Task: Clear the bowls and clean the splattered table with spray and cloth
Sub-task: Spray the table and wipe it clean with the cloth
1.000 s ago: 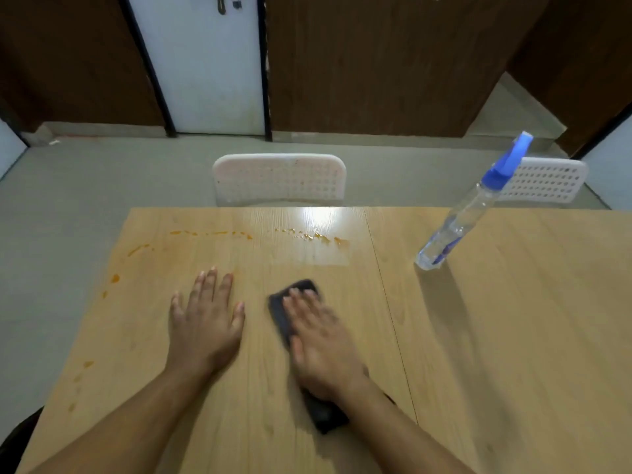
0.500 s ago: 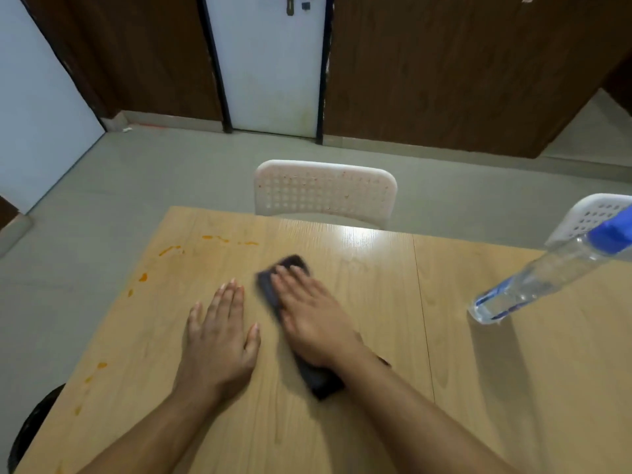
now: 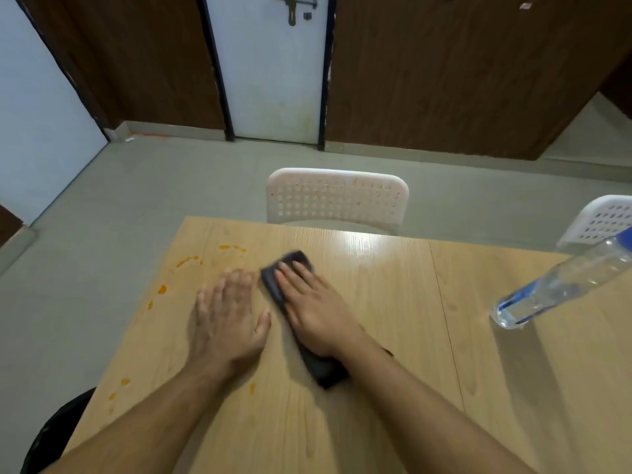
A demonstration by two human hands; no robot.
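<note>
Nearest the wearer, two bare forearms are laid over the wooden table (image 3: 393,422), and a few small orange spots (image 3: 125,382) are seen just left of the left forearm, with one more (image 3: 252,387) between the two arms. Further out, the left hand (image 3: 228,319) is spread flat on the wood with straight fingers and nothing is held by it. Just right of that hand, the right hand (image 3: 316,309) is pressed palm-down, fingers extended, on a dark cloth (image 3: 325,371); the cloth is folded into a long strip, and its ends are seen beyond the fingertips and under the wrist. The two hands lie side by side, close but not touching.

The wiping step is judged to be in progress, and no bowls are seen on the table. Even pressure should be kept through the whole palm so that the strip is not bunched or left behind under the wrist. The cloth should be carried left of the left hand, where larger orange streaks (image 3: 187,261) and drops (image 3: 162,289) lie near the table's far left corner, and that hand should be lifted out of the path. Dried marks may need more spray first.

Well to the right of the left hand a clear spray bottle (image 3: 554,289) with a blue head stands on the table. Beyond the far edge a white perforated chair (image 3: 337,198) is tucked in.
</note>
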